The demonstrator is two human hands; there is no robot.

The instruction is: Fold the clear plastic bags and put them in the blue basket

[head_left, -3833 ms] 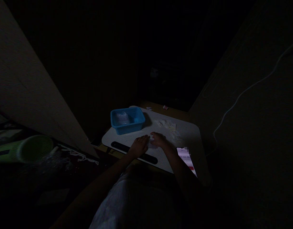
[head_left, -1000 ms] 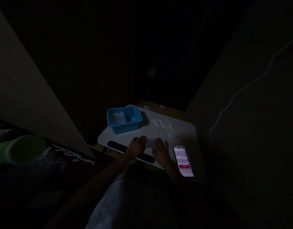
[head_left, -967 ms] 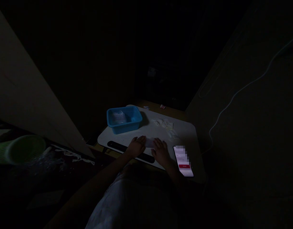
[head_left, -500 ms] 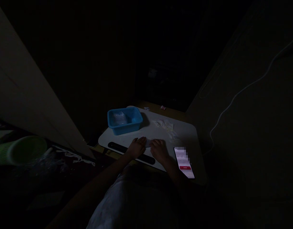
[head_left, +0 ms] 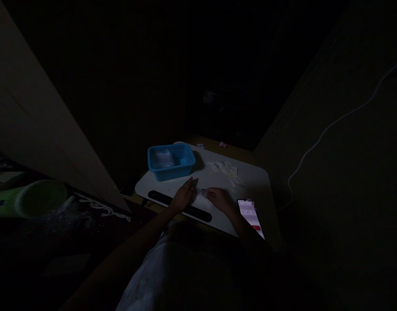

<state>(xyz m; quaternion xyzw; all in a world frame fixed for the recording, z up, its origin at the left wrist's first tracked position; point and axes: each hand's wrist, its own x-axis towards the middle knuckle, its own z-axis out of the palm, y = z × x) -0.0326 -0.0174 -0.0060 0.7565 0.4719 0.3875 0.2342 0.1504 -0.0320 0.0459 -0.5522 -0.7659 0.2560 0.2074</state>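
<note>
Over the front of a small white folding table (head_left: 250, 175), my right hand (head_left: 218, 198) pinches a thin, crumpled piece of clear plastic (head_left: 201, 191). My left hand (head_left: 183, 196) stands on its edge just left of the plastic, fingers stretched out and holding nothing I can make out. Behind my left hand sits a blue plastic basin (head_left: 172, 173) with a clear-wrapped pale packet (head_left: 164, 159) inside. Crumpled whitish wrappers (head_left: 225, 167) lie beyond my right hand. Dim light hides the fine detail of the plastic.
A lit phone (head_left: 250, 214) lies at the table's right, beside my right forearm. A dark slot (head_left: 159, 197) runs along the front edge. A green container (head_left: 39, 198) lies at the lower left. A white cable (head_left: 321, 138) hangs along the right wall.
My hands were lying flat and close together on the plastic. Now my right hand has lifted and pinches it, while my left hand has turned up on its edge. The view has shifted slightly.
</note>
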